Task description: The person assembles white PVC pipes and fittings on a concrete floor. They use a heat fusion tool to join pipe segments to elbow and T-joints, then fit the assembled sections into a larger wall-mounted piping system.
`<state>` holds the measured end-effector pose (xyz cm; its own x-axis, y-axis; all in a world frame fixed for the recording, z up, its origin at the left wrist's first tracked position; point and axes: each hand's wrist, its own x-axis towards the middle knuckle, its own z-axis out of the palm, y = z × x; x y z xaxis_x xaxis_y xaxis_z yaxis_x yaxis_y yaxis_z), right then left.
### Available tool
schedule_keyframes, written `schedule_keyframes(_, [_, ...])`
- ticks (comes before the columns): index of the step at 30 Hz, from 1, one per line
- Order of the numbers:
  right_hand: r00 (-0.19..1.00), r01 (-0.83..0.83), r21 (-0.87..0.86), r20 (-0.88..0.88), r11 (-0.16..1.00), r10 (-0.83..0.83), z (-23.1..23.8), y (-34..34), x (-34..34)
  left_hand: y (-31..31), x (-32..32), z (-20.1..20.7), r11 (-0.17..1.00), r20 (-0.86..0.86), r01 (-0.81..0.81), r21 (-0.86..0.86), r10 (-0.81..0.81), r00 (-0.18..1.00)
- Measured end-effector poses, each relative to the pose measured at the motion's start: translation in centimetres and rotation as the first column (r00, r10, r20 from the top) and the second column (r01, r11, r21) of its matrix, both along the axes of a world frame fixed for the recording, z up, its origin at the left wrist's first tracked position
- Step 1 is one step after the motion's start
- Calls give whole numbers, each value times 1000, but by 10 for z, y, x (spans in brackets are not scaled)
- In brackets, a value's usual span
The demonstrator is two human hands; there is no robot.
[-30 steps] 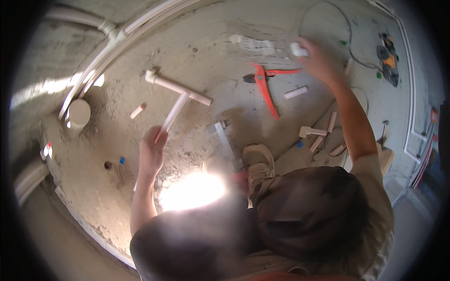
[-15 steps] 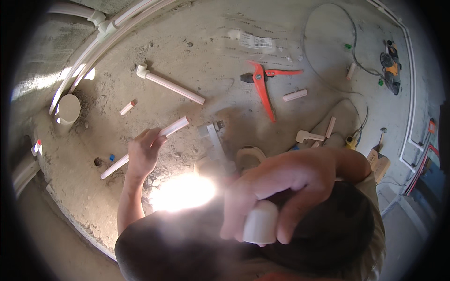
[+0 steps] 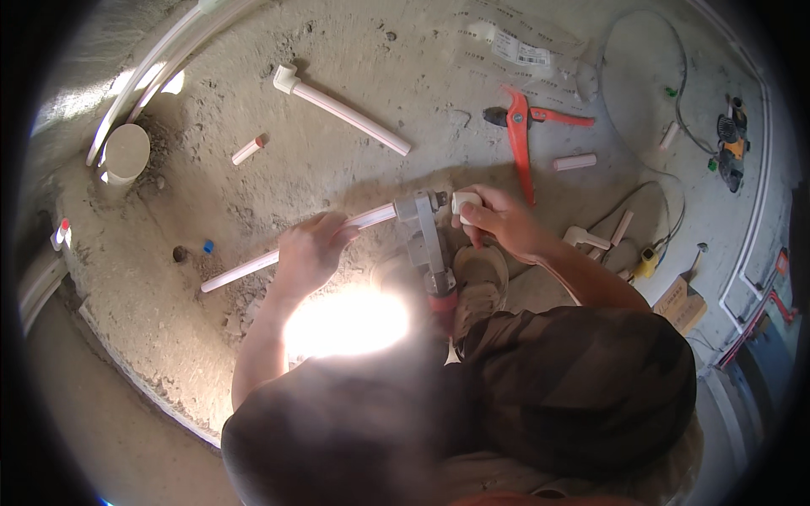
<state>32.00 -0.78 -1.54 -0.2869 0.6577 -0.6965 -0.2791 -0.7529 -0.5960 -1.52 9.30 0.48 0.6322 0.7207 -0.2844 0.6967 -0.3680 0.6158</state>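
Note:
My left hand (image 3: 310, 253) is closed round a long pale pink plastic pipe (image 3: 243, 271). The pipe's right end meets the left face of a grey pipe-welding iron (image 3: 429, 244), whose red handle points down towards my legs. On the iron's other side, my right hand (image 3: 508, 226) grips a small white pipe fitting (image 3: 462, 204) between thumb and fingers. The fitting is at the small dark heating die on the iron; whether they touch I cannot tell. Bright glare covers the ground below my left hand.
Ahead lie a pipe with an elbow (image 3: 350, 118), a short offcut (image 3: 247, 150) and a red pipe cutter (image 3: 521, 143). A clear plastic bag (image 3: 519, 51) is beyond them. Cables, a yellow-black tool (image 3: 731, 150) and a cardboard box (image 3: 680, 304) lie right. A capped stub pipe (image 3: 127, 153) stands left.
My right hand has gone from close to the camera, forward to the iron with the white fitting. The pipe in my left hand has come right, up against the iron.

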Motion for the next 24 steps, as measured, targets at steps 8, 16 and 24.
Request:
schedule_keyframes(8, [985, -169, -79, -48, 982, 165, -9, 20, 8, 6, 7, 0, 1000, -10, 11, -29, -11, 1000])
schedule_keyframes(16, [856, -506, 19, 140, 863, 498, -15, 36, 19, 10, 14, -5, 997, 18, 42, -61, -41, 999])
schedule_keyframes(24, [799, -590, -22, 122, 807, 588, -16, 50, 20, 17, 14, -13, 987, -2, 62, -146, -63, 998])
